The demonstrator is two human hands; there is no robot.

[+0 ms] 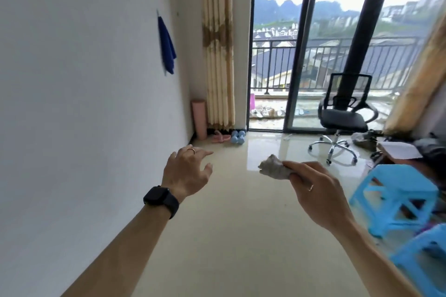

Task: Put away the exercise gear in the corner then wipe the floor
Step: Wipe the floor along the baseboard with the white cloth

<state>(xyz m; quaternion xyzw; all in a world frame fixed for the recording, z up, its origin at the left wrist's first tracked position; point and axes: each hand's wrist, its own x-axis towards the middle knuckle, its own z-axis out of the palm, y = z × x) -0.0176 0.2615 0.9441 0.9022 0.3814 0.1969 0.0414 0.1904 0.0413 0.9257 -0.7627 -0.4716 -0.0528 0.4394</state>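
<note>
Our left forearm (115,248) is stretching out over the pale floor (229,236), wearing a black watch (161,200) at the wrist. Our left hand (187,171) is hanging spread near the white wall (72,79), fingers relaxed and apart, holding nothing. Our right hand (316,188) is gripping a crumpled grey rag (274,169), fingers curled round it, the rag's loose end poking out to the left. Both hands are hovering above the floor, apart from each other.

In the far corner a pink rolled mat (199,119) is standing upright against the wall, beside the curtain (218,43). Something pink (220,137) that we cannot make out is lying at its foot, and light blue dumbbells (237,137) are sitting just beside that. Two blue stools (395,200) are standing at our right, and a black office chair (342,113) is sitting near the glass door (272,55).
</note>
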